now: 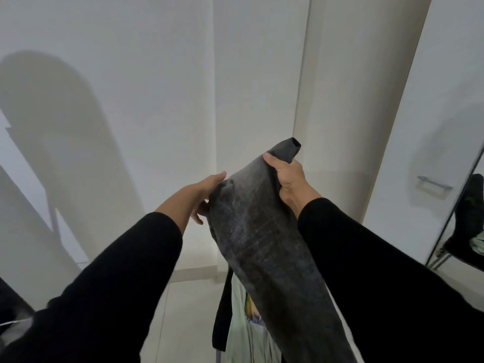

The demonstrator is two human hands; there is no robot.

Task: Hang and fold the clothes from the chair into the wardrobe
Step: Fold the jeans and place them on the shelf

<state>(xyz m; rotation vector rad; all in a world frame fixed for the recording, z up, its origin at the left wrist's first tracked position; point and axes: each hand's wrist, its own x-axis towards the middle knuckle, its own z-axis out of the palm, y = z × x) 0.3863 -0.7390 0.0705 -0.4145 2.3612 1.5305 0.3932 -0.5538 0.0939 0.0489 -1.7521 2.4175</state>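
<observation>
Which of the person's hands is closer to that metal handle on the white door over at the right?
The right hand. It grips the top of the grey garment, with the metal handle off to its right on the white door. The left hand holds the garment's far edge, farther away.

Both arms wore long black sleeves [110, 271] — plain, unmarked fabric — that ended at the wrists, each hand bare.

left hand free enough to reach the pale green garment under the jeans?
Probably not directly. The left hand is up against the dark grey jeans, which the right hand grips near the top. The pale green garment lies below, partly covered by the hanging jeans, so these are in the way.
</observation>
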